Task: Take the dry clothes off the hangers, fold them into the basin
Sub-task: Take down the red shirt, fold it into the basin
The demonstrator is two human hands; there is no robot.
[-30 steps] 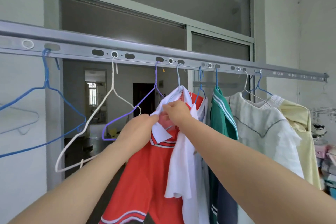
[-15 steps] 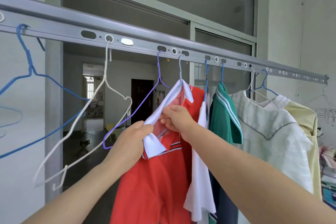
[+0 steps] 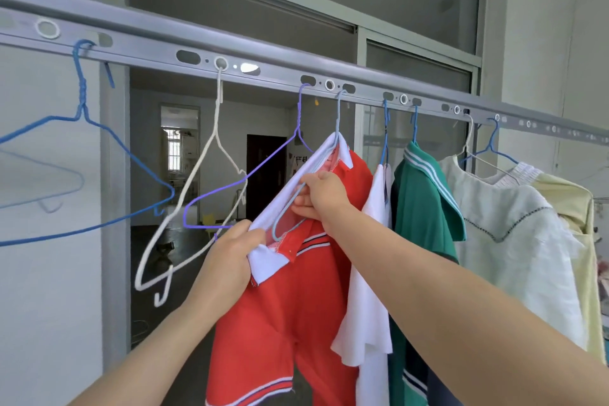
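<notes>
Left hand [image 3: 230, 257]: my fingers are curled tight around the loose white collar [image 3: 265, 262] of the red polo shirt [image 3: 280, 323], gripping it low and to the left. Right hand [image 3: 321, 198]: my fingers are curled in a narrow pinch on the upper side of the neck opening, where the wire passes. I cannot tell whether the wire itself lies in the pinch. Between my hands the collar is stretched taut, and one shoulder loop of the light blue hanger [image 3: 286, 219] shows outside the neck opening. The shirt hangs on that hanger, whose hook sits in a slot of the grey drying rail [image 3: 148, 46]. Right edge: a white garment [image 3: 365, 273] touches the red shirt, followed along the rail by a green shirt [image 3: 425, 201], a pale embroidered top [image 3: 514, 241] and a yellow garment [image 3: 573, 208], all packed close. Left edge: a bare purple hanger [image 3: 230, 188] hangs just beside my left hand, then a bare white hanger [image 3: 197, 175] and a bare blue hanger [image 3: 115, 142], each tilted. The space beneath these wires, in front of the doorway, is open.
</notes>
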